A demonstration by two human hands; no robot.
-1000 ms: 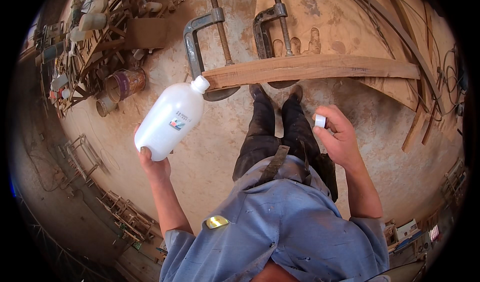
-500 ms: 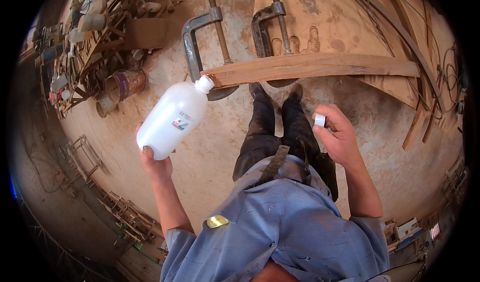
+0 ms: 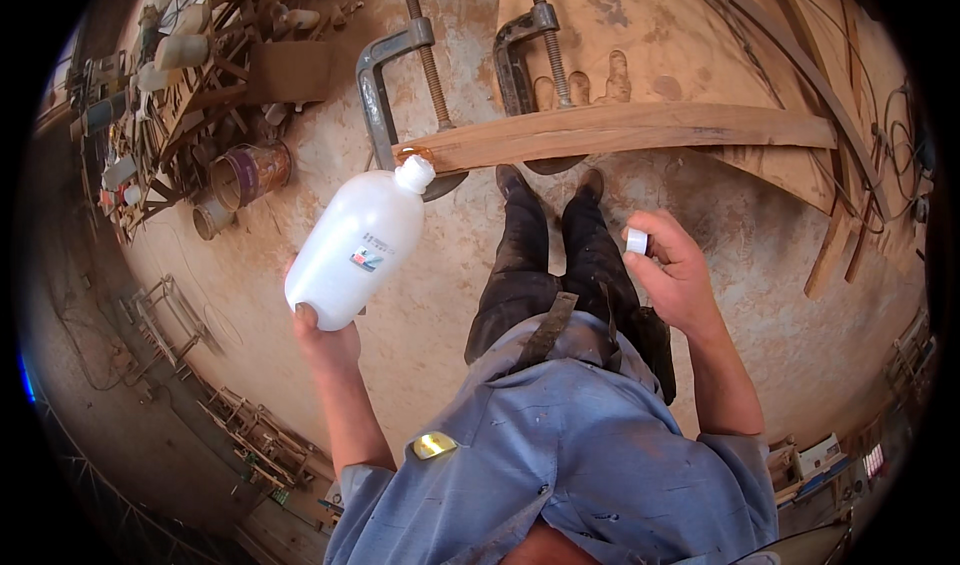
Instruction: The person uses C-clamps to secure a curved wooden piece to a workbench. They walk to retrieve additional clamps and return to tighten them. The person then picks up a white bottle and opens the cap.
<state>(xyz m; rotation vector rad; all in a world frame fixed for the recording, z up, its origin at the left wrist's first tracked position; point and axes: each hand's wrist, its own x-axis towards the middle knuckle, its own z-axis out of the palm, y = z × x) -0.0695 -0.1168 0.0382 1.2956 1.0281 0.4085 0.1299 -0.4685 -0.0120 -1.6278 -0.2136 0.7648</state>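
My left hand [image 3: 325, 333] grips the lower end of a large white plastic bottle [image 3: 350, 245], its thumb on the near side and most fingers hidden behind. The bottle is tilted, its uncapped neck [image 3: 414, 174] pointing up and to the right, close to the left end of a curved wooden piece [image 3: 620, 132]. A wet-looking amber patch [image 3: 415, 153] shows on that end of the wood. Off to the right, my right hand [image 3: 675, 270] pinches a small white cap [image 3: 637, 241] between thumb and fingers, apart from the bottle.
Two C-clamps, one on the left [image 3: 375, 90] and one further right [image 3: 515, 60], stand at the wood. A plywood sheet [image 3: 700, 55] lies beyond, with long curved strips [image 3: 800, 55] at right. Buckets [image 3: 245, 177] and piled scrap wood [image 3: 215, 95] fill the far left.
The bottle has shifted slightly right and toward me, its neck now a little lower beside the wood's end. The amber patch shows more plainly. My right hand has hardly moved.
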